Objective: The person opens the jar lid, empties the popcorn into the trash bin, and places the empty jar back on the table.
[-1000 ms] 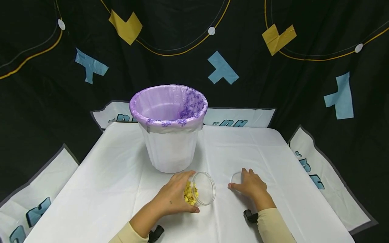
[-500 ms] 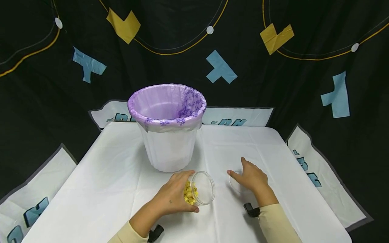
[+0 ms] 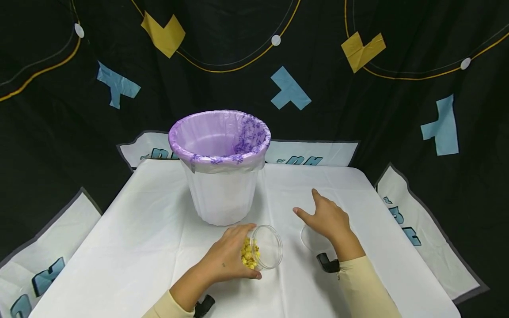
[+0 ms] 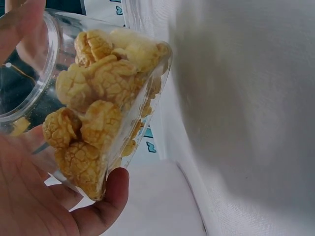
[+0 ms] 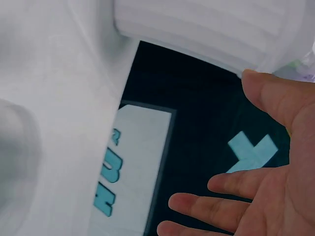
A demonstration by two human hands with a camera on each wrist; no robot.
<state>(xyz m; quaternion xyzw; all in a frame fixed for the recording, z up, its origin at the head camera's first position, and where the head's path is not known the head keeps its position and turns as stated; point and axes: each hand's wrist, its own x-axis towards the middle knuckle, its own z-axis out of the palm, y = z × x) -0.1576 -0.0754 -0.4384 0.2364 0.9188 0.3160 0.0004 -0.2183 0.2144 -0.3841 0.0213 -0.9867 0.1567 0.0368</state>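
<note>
The left hand (image 3: pixel 226 258) curls its fingers round a tilted clear jar (image 3: pixel 268 247) of popcorn (image 3: pixel 248 255); the right hand (image 3: pixel 329 218) spreads its fingers, holding nothing, above the tabletop (image 3: pixel 119 251), a clear disc (image 3: pixel 311 240) lying behind them.

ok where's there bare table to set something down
Bare table lies between the bin and its left edge, and between the right hand and the right edge. Crowded: front centre, with left hand, jar and clear disc.

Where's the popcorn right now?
In the head view, the popcorn sits inside the clear jar in the left hand's grip, in front of the bin.
</note>
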